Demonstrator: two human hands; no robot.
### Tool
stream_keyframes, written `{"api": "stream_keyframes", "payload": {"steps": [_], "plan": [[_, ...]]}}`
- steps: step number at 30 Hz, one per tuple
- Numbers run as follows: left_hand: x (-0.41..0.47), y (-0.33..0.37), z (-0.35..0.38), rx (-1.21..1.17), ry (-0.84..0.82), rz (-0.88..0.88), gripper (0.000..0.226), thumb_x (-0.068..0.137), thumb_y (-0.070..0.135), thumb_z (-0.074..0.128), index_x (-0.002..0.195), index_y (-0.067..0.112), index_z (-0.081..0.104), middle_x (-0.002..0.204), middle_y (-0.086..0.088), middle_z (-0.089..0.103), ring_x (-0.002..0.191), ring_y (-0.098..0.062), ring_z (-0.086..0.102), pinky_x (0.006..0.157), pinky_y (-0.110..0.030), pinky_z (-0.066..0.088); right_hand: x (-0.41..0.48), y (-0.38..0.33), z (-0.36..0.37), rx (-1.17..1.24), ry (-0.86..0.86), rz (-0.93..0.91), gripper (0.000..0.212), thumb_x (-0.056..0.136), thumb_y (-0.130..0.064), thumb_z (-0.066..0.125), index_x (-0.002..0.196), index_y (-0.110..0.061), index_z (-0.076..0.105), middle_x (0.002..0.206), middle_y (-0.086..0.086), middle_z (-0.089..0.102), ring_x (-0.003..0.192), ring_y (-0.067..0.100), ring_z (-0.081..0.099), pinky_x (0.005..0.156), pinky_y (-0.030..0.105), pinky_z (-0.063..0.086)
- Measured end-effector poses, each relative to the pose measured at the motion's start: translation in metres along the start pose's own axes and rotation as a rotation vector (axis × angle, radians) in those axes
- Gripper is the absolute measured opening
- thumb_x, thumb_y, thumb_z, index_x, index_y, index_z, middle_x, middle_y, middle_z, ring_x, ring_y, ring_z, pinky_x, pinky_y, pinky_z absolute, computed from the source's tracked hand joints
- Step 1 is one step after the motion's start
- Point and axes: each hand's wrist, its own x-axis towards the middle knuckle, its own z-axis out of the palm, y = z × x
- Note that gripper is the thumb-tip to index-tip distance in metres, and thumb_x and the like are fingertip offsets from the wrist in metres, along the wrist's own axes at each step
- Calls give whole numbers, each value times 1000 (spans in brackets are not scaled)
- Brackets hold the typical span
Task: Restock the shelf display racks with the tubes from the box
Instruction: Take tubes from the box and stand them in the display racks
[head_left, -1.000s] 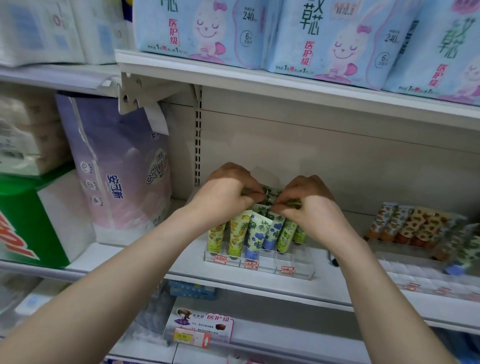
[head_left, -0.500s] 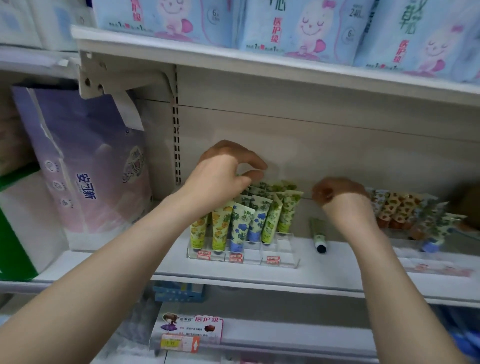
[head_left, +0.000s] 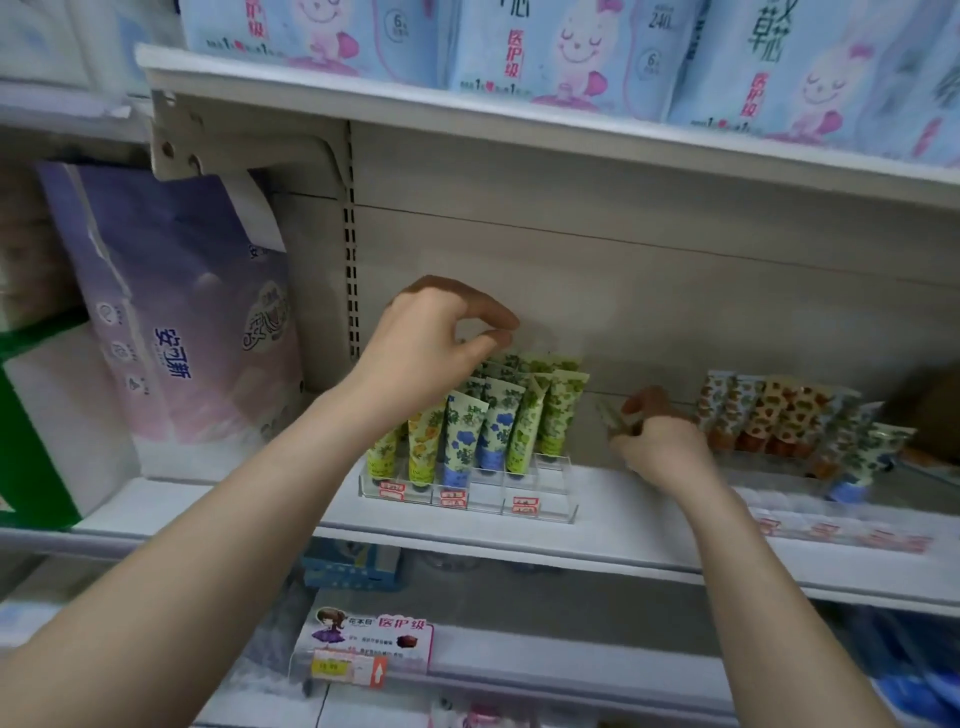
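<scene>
Shelf (head_left: 623, 517) carries the clear rack (head_left: 550, 501) below the left hand (head_left: 431, 353). Tubes (head_left: 498, 415) stand cap-down in its slots, prints facing out. Left hand curls over the back-row tops, probably straightening them; can't tell if it pinches one. Right hand (head_left: 660, 447), right of the rack, grips a loose tube (head_left: 610, 415), likely slotted in next.

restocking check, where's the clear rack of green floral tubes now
Head view, centre of the white shelf: the clear rack stands under the left hand, between the purple tissue pack and the right hand.
</scene>
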Motion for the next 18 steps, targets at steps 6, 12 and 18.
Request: {"api": "stream_keyframes", "payload": {"steps": [6, 12, 18], "plan": [[-7, 9, 3, 0, 30, -40, 20, 88, 34, 66, 106, 29, 73, 112, 18, 68, 107, 1, 56, 91, -14, 35, -8, -14, -23, 801, -42, -154, 33, 93, -1, 40, 118, -21, 50, 90, 16, 69, 81, 27, 68, 64, 34, 49], [-15, 16, 8, 13, 36, -23, 21, 89, 35, 65, 107, 29, 72, 108, 17, 69, 107, -4, 60, 97, -27, 45, -30, -24, -33, 775, 10, -421, 12, 100, -19, 49, 97, -26, 58, 81, -1, 66, 73, 11, 62, 69, 28, 49], [-23, 14, 8, 42, 46, -16, 19, 88, 36, 66, 104, 31, 73, 103, 16, 71, 106, -7, 61, 95, -36, 48, -46, -42, -32, 781, 14, -472, 7, 88, -29, 70, 87, -22, 71, 81, -6, 71, 73, 3, 62, 66, 20, 47]]}}
